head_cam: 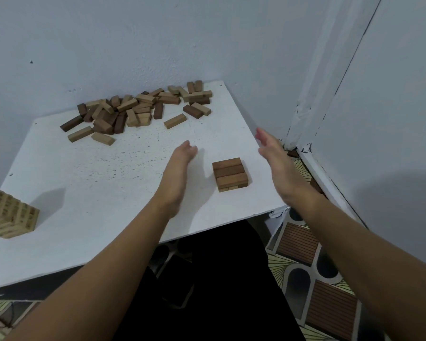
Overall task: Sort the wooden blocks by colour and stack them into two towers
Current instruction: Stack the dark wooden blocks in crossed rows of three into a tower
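Both the left hand point(180, 166) and right hand point(278, 163) hover released, fingers straight, flanking the low dark tower point(230, 174) on the near right of the white surface point(108, 183). Unsorted blocks point(135, 109) lie far left: light, rigid, smooth wood, probably best pinched across the long sides.

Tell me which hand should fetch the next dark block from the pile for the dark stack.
Probably the left hand: open and empty, it lies nearer the pile of loose blocks. The right hand, also open, is beyond the dark stack, at the table edge.
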Demonstrator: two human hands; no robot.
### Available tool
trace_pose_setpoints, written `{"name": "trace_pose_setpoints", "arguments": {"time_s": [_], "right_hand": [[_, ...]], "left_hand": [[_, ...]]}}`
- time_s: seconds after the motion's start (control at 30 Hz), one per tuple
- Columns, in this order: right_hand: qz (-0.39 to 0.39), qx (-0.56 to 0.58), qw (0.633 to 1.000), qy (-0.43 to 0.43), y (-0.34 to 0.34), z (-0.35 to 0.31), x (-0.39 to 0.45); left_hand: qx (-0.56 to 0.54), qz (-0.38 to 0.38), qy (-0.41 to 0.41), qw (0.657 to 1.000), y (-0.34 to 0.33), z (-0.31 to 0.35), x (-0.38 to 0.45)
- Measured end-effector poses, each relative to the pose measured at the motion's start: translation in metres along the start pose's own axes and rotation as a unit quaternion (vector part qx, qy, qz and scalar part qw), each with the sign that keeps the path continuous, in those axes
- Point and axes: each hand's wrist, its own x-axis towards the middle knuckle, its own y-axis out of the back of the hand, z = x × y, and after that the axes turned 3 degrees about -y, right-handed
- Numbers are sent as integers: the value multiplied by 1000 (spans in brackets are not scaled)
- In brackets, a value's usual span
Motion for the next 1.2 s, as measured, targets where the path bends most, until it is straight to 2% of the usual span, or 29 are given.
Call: {"name": "trace_pose_setpoints", "arguments": {"time_s": [0.1, 0.27, 0.67, 1.2], "right_hand": [[21, 127, 992, -8, -24, -5, -1], [27, 196, 980, -36, -46, -7, -4], [-3, 142, 988, -63, -57, 3, -3], [5, 153, 987, -57, -51, 2, -1]], "left_hand": [[-113, 60, 2, 992, -28, 4, -10], [-151, 81, 0, 985, -66, 11, -21], [-124, 82, 8, 989, -79, 17, -34], [-120, 71, -4, 990, -74, 10, -33]]}}
